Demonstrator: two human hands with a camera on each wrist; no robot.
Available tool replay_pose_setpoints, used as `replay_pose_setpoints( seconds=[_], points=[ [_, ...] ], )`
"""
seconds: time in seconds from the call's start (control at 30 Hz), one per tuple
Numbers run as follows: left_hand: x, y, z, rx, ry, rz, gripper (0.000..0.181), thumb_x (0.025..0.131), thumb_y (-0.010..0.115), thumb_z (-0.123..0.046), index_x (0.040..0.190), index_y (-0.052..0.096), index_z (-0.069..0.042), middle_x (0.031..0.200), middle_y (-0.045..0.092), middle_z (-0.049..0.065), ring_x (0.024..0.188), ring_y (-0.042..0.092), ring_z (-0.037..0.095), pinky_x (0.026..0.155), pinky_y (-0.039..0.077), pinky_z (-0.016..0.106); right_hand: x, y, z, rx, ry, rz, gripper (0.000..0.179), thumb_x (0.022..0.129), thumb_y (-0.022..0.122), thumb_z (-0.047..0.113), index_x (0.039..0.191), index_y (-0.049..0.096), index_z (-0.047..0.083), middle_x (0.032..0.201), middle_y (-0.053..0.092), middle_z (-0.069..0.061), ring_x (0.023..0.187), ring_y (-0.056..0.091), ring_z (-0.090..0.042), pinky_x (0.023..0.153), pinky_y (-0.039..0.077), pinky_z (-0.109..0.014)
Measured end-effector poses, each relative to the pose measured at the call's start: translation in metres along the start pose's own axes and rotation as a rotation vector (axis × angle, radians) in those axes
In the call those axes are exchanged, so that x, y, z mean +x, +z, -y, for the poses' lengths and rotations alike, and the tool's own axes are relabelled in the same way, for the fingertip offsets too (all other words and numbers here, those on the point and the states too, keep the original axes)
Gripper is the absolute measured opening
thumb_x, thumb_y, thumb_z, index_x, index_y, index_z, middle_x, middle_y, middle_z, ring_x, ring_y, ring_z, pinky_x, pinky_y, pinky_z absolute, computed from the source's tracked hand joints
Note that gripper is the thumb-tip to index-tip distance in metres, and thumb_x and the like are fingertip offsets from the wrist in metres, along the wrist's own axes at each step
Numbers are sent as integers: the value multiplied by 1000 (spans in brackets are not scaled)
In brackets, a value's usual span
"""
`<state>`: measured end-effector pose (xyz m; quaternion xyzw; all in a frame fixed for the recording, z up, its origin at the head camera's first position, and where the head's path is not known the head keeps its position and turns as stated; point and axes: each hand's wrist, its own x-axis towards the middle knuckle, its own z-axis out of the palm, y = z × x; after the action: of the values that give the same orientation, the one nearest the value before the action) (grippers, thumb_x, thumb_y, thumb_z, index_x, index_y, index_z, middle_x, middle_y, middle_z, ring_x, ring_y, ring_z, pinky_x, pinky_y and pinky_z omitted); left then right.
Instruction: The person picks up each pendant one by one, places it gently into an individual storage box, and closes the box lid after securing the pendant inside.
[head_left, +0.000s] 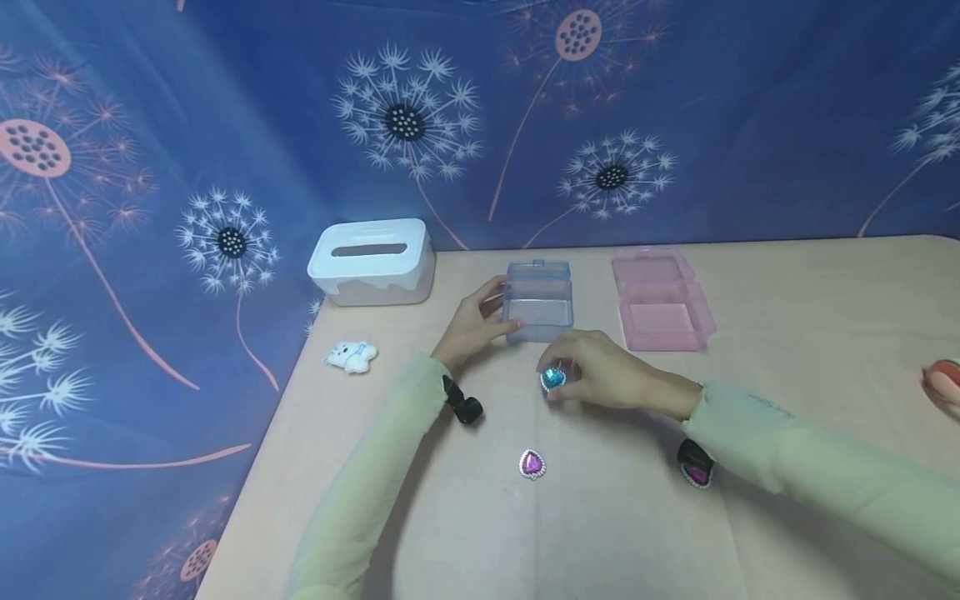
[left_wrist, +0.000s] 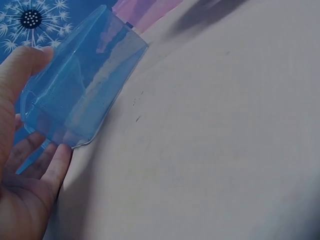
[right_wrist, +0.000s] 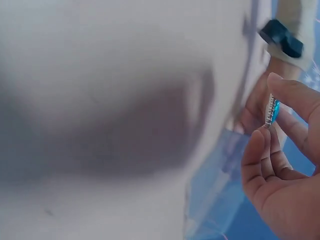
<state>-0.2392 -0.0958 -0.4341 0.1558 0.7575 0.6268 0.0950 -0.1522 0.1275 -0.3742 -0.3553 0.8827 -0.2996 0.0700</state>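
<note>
In the head view my left hand holds a clear blue plastic box by its left side, the thumb across the near rim. Its hinged lid stands open at the back. The left wrist view shows fingertips against the box's lower edge. Just in front of the box, my right hand pinches a blue jewel with a silver beaded border. Seen edge-on in the right wrist view, the jewel sits between thumb and fingers. A purple heart-shaped jewel lies on the table nearer me.
An open pink clear box stands right of the blue one. A white tissue box is at the back left, with a small white animal figure before it. Another purple jewel shows partly behind the right wrist camera. Fingers with something red appear at the right edge.
</note>
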Motion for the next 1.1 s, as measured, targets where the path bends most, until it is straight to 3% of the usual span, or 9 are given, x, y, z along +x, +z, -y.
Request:
replay_pose_setpoints(
  seconds=[0.33, 0.47, 0.67, 0.87, 1.1],
  points=[
    [2, -3, -1, 42, -30, 14, 85, 79, 78, -4, 150, 33, -13, 153, 38, 11, 140, 40, 29, 110, 44, 28, 23, -31, 2, 13, -2, -154, 26, 75, 80, 9, 100, 72, 7, 89, 67, -4, 79, 62, -17, 69, 60, -31],
    [-3, -5, -11, 31, -55, 42, 86, 80, 77, -3, 151, 30, -10, 155, 33, 14, 142, 37, 31, 113, 42, 33, 36, -35, -2, 21, -9, -198, 25, 76, 79, 7, 100, 72, 6, 90, 68, -7, 80, 63, -20, 69, 61, -35],
    [-10, -4, -26, 18, -60, 63, 84, 82, 75, -2, 151, 28, -5, 155, 31, 19, 142, 35, 35, 113, 41, 37, 52, -37, -12, 14, 16, -192, 25, 78, 77, 8, 102, 71, 4, 97, 69, -10, 85, 64, -24, 73, 61, -40],
    [-11, -3, -29, -3, -67, 69, 84, 82, 74, -1, 151, 27, -4, 155, 31, 20, 142, 34, 36, 113, 41, 39, 64, -38, -24, -6, 86, -173, 28, 80, 76, 8, 106, 71, 3, 104, 68, -14, 89, 64, -27, 75, 59, -39],
    [-11, -4, -28, -11, -60, 83, 83, 83, 74, -1, 151, 26, -4, 155, 29, 21, 142, 34, 36, 113, 41, 40, 75, -33, -34, 4, 112, -178, 29, 79, 76, 7, 106, 70, 1, 102, 66, -15, 89, 63, -28, 75, 60, -38]
  ],
)
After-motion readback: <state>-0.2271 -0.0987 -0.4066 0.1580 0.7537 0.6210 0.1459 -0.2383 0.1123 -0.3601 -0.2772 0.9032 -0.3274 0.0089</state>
